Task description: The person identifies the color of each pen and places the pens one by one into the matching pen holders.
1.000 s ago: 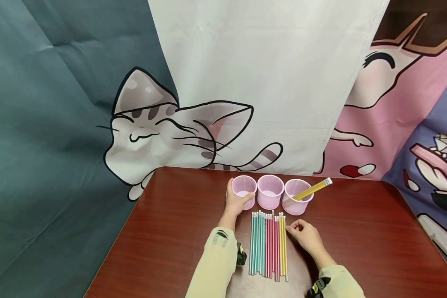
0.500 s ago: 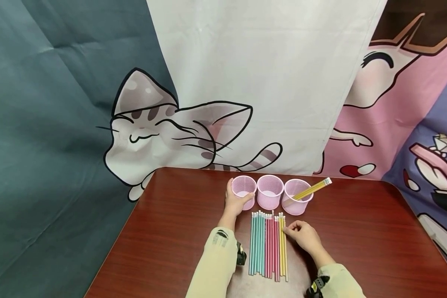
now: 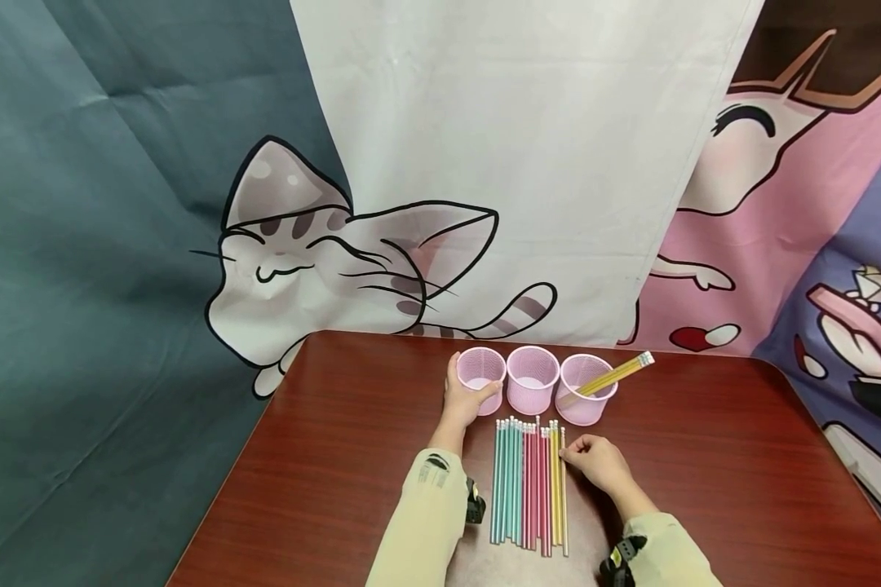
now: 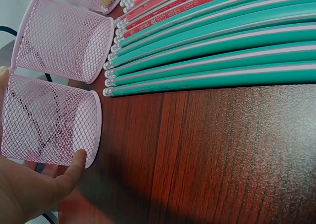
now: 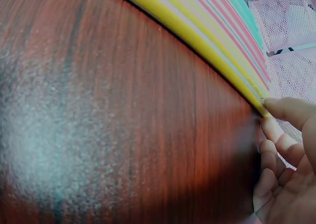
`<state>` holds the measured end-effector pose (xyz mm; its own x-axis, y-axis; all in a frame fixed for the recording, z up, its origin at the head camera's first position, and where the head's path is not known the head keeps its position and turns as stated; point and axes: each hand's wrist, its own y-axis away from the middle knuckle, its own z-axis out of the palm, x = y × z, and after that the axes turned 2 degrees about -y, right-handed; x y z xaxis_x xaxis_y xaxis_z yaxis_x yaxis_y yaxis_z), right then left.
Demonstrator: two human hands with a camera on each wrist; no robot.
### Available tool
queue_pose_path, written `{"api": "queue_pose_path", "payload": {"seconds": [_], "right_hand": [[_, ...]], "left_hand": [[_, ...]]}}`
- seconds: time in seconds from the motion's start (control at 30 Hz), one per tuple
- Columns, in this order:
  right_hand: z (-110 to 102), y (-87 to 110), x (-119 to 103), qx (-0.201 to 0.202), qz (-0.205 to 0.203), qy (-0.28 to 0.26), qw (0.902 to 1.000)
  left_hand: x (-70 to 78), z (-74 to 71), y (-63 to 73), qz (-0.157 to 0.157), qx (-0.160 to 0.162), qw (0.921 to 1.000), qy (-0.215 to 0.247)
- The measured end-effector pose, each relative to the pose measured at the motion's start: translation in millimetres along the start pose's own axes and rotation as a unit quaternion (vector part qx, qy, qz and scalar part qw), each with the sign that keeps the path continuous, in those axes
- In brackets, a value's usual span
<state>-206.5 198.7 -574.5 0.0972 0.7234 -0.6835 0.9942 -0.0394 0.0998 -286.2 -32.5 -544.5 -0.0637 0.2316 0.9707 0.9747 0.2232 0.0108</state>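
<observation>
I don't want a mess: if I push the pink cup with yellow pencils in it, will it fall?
The pink cup might tip the way its yellow pencils lean out. It's probably light, since it's made of mesh. Standing upright, it would likely slide, not roll.

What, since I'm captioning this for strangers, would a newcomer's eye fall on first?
Probably the big smiling cartoon cat on the backdrop behind the table. Next, the row of teal, reddish and yellow pencils on the table, its outermost yellow pencil pinched in the right grip. Just beyond stand three pink mesh cups, yellow pencils leaning in the rightmost cup.
</observation>
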Motion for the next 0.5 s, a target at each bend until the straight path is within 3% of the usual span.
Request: {"api": "queue_pose_path", "payload": {"seconds": [0.5], "right_hand": [[-1.5,0.2,0.2,0.0,-0.005,-0.004,1.0]], "left_hand": [[3.6,0.3,1.8,0.005,0.0,1.0,0.006]]}}
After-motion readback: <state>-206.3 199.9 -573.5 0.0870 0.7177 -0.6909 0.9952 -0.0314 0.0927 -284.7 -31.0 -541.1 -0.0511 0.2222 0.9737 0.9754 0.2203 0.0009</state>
